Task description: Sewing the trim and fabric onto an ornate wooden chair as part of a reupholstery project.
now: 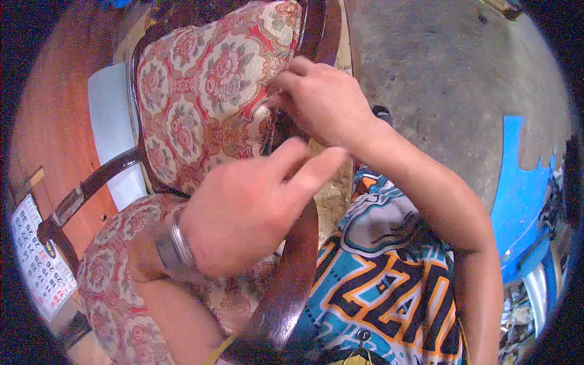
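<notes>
A dark wooden armchair fills the left and middle, its padded back and seat covered in red, cream and grey floral fabric. My right hand is at the right edge of the back, fingers bent and closed on the fabric's edge beside the wooden frame. The exact fingertip grip is blurred. My left hand, with a metal band on its wrist, hovers over the seat, slightly smeared. Its thumb and forefinger stand apart, pointing up and right, with nothing visible between them; the other fingers are hidden.
The chair's wooden arm curves out at left, by a pale blue-white panel and a reddish-brown wooden surface. A printed calendar lies at lower left. Grey concrete floor and a blue sheet are on the right.
</notes>
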Demonstrator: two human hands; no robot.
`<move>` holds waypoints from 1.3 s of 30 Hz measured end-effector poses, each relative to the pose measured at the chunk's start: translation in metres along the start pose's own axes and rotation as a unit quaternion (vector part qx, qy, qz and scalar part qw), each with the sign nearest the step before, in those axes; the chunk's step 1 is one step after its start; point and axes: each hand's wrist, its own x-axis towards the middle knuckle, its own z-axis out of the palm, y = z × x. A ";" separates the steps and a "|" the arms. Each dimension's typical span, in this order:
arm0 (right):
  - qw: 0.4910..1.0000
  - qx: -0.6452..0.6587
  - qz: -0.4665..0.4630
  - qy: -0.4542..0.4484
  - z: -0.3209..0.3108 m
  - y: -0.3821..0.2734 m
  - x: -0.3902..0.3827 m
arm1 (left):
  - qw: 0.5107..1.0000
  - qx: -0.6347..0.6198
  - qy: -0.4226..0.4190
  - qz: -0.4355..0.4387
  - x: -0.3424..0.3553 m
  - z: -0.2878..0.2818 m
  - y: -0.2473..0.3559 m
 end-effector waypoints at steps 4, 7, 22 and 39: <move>0.907 0.240 0.015 0.346 -0.028 0.026 -0.022 | 0.919 -0.353 0.158 0.082 0.053 -0.035 -0.011; 0.874 0.313 0.091 0.360 -0.047 0.040 -0.056 | 0.846 -0.499 0.145 0.120 0.069 -0.081 -0.023; 0.973 0.031 -0.118 0.197 0.020 -0.010 -0.025 | 0.793 -0.341 0.457 0.215 0.073 -0.098 -0.031; 0.857 0.510 0.014 0.067 -0.056 -0.022 -0.096 | 0.834 0.050 0.534 0.132 0.043 -0.064 -0.056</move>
